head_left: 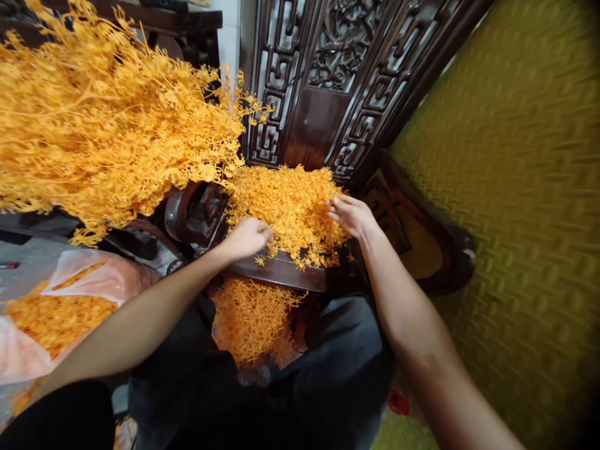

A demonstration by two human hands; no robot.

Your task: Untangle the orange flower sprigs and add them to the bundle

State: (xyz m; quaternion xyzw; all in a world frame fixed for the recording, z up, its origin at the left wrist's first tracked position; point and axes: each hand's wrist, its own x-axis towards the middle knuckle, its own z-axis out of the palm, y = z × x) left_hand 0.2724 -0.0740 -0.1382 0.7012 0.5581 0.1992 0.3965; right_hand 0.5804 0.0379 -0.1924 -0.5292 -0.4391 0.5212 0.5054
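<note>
A heap of small orange-yellow plastic-looking flower pieces (290,200) lies on the dark carved wooden chair seat (285,275) in front of me. My left hand (250,239) is at the heap's near left side, its fingers curled closed; whatever is in them, if anything, is hidden. At the right edge of the heap, my right hand (351,215) has its fingers stretched out, with the tips against the flower pieces. Below the seat's front edge, between my knees, sits a bunch of bare orange stems (250,322) in what looks like a clear plastic bag.
A large bundle of orange flower sprays (117,125) fills the upper left. Below it, a whitish plastic bag (107,275) on the floor holds more orange pieces. The carved chair back (319,119) rises behind the heap. A yellow-green textured surface (515,187) spans the right side.
</note>
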